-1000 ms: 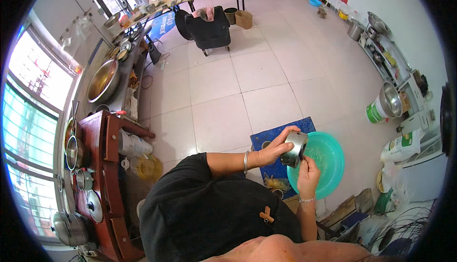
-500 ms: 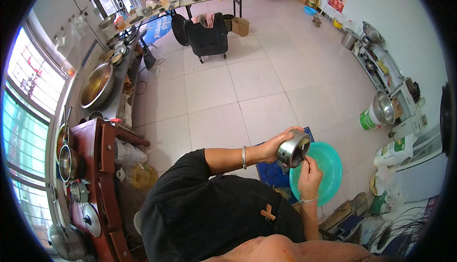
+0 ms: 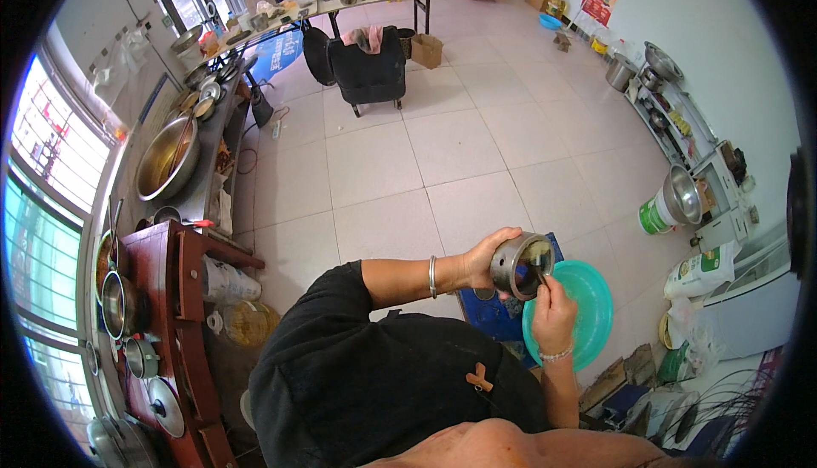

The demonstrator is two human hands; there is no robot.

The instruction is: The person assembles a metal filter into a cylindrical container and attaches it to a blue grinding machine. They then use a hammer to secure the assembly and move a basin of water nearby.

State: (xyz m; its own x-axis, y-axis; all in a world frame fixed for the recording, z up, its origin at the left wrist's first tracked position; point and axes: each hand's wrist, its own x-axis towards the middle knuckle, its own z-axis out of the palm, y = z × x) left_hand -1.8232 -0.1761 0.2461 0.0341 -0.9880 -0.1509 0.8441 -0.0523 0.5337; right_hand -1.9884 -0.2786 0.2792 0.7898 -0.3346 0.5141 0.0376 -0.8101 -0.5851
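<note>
A round metal cup, dull grey with small holes in its side, is tipped with its mouth toward my right side. My left hand is wrapped round its outer wall. Pale yellowish residue shows inside it. My right hand is closed on a thin dark-handled tool that reaches into the mouth; its working end is hidden in there, so its kind cannot be told. Both hands are above the near edge of a turquoise plastic basin. A blue flat surface lies below the cup.
A dark red wooden table with pots stands on my left, with a jug of yellow liquid beside it. A black chair is ahead. On the right are a bucket with a steel bowl, a white sack and cardboard pieces.
The metal cup has turned so that more of its inside shows. The tool and my right hand have shifted slightly within its mouth. My view has moved a little.
</note>
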